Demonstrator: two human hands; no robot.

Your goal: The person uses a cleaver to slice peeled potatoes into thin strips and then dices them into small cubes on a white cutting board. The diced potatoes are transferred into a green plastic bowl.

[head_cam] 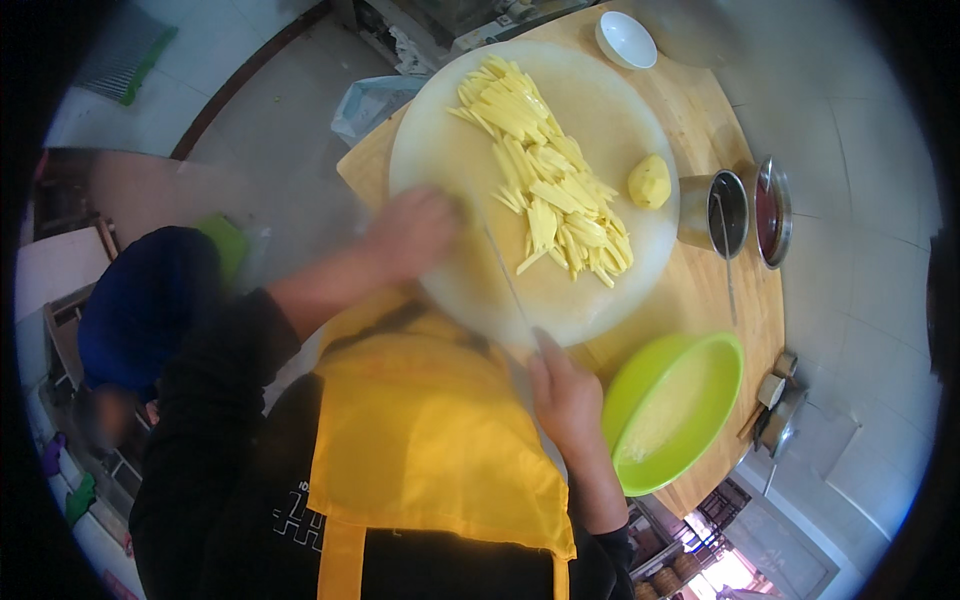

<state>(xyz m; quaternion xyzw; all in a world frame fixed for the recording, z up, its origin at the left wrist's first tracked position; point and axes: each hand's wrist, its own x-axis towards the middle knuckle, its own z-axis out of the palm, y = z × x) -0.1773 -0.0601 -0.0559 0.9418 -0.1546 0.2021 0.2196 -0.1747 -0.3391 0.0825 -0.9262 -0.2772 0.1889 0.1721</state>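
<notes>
My right hand [566, 394] grips the handle of a kitchen knife [501, 259], whose blade lies over the near left part of a round cutting board [420, 135]. Left of the blade, my left hand [420, 229] is over the board's edge. It is blurred, and whether it holds anything cannot be made out. Right of the knife, a long pile of cut potato strips [562, 172] spreads across the board. One whole peeled potato [649, 182] rests near the board's right rim.
A green basin [679, 412] holding pale cloudy contents stands right of my right hand. Metal pots [697, 210] with dark and red contents, one with a ladle, and a white bowl [627, 40] sit along the wooden table [712, 292]. A person in blue [150, 307] is at left.
</notes>
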